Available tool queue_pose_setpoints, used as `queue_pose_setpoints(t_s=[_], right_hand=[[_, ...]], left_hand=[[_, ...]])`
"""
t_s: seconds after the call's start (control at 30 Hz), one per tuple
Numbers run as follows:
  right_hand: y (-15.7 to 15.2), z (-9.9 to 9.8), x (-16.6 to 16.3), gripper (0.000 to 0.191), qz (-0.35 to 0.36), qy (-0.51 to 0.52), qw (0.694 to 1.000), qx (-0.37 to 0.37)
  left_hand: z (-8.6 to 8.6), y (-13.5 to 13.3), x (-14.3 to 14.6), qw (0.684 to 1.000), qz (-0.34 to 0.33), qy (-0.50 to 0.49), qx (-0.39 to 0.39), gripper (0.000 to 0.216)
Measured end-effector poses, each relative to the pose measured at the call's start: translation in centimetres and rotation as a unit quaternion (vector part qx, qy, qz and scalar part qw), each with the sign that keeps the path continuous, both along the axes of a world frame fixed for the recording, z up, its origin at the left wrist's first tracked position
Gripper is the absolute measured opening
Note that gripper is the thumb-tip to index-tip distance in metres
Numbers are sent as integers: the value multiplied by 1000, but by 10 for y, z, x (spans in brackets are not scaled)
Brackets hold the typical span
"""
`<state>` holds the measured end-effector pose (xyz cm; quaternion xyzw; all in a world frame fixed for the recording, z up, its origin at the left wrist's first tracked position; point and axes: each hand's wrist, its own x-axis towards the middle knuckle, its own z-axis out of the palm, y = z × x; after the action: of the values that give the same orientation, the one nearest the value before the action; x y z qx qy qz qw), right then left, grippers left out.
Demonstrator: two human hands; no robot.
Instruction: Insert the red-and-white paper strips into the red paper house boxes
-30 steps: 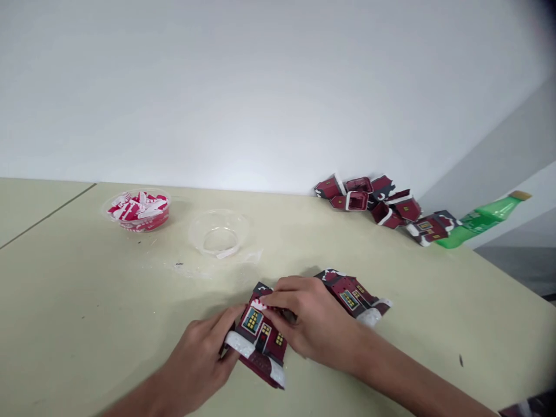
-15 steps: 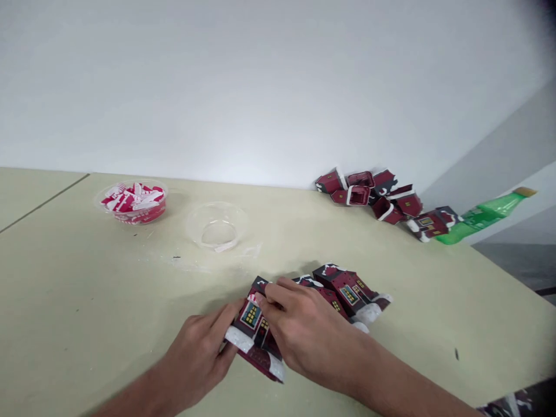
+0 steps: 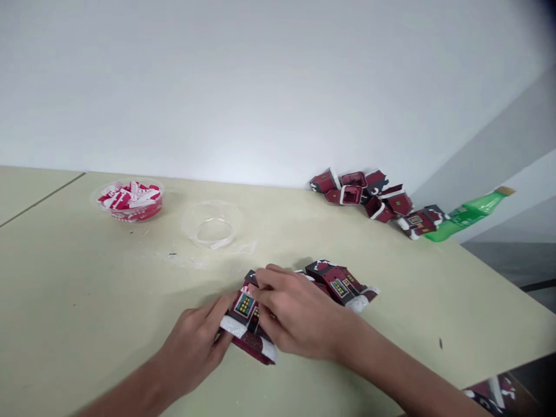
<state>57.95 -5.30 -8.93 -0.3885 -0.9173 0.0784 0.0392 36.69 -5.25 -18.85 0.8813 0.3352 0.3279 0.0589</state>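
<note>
A dark red paper house piece [image 3: 244,322] with yellow windows and white snow edges lies on the pale green table [image 3: 87,301] near its front. My left hand [image 3: 194,347] grips its left edge, fingers curled round it. My right hand [image 3: 295,315] covers its right side, fingers pinched on its top edge. Just right of my right hand lies a second red house piece [image 3: 341,284], part hidden by the hand.
A clear bowl of red and white bits [image 3: 129,200] stands at the back left, an empty clear bowl [image 3: 211,225] beside it. A heap of folded red houses [image 3: 373,200] and a green bottle [image 3: 471,214] lie at the back right. The table edge runs down the right.
My right hand has slid further over the house piece and hides more of it. The view has drifted a little, so everything sits slightly further left and higher.
</note>
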Motion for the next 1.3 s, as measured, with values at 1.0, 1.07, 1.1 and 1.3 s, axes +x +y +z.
queue_pose_setpoints(t_s=[1.0,1.07,1.1,1.3], right_hand=[[0,0,20,23,-17,34,999,-11],[5,-5,22,22,-57,56,997,-21],[7,-8,23,22,-69,66,995,-21],[16,-17,21,26,-74,90,992,-54]], left_hand=[[-6,1,0,999,8,0,-34,44],[-12,1,-2,999,9,-3,-39,45],[-15,1,-2,999,11,-3,-39,45],[-15,1,-6,999,29,13,-26,40]])
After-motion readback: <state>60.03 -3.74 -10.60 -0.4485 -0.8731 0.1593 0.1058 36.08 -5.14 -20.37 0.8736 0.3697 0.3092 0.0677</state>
